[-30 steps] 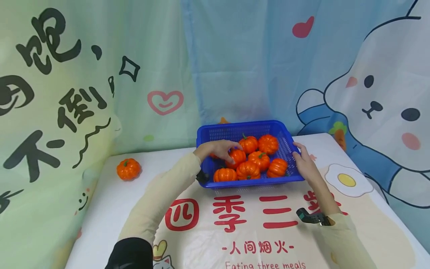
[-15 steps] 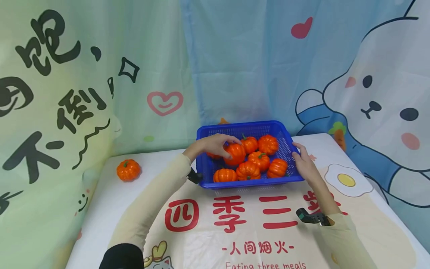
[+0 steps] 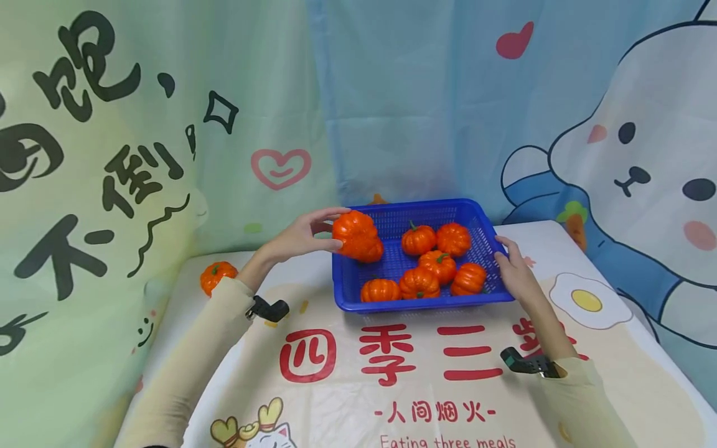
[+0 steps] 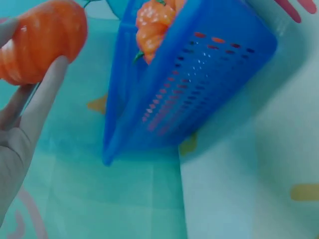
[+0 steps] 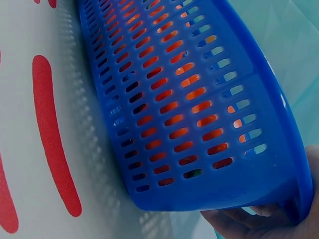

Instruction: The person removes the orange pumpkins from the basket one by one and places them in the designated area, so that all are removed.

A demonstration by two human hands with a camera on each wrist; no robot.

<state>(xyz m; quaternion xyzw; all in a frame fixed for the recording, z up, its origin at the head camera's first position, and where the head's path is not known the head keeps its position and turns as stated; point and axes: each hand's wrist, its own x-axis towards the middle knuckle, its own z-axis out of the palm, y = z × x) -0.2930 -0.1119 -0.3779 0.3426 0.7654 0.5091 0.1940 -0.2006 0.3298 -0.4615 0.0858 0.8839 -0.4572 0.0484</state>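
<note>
My left hand [image 3: 299, 238] grips a small orange pumpkin [image 3: 350, 229] between thumb and fingers, above the left rim of the blue plastic basket [image 3: 386, 306]. In the left wrist view this held pumpkin [image 4: 50, 40] is raised beside the basket wall [image 4: 199, 79]. Another pumpkin [image 3: 371, 250] lies just behind it, partly covered in the head view. Several more pumpkins [image 3: 438, 266] sit in the basket's middle and right. My right hand [image 3: 516, 272] holds the basket's right rim; in the right wrist view its fingers [image 5: 239, 221] curl under that rim.
One pumpkin [image 3: 216, 276] rests on the table at the far left, partly hidden by my left sleeve [image 3: 215, 330]. A printed cloth [image 3: 414, 392] covers the table, and a printed curtain [image 3: 386, 155] hangs close behind the basket.
My left hand has lifted a pumpkin from among the others and carried it left to the basket's rim. The right hand stays on the basket. The head view has shifted slightly.
</note>
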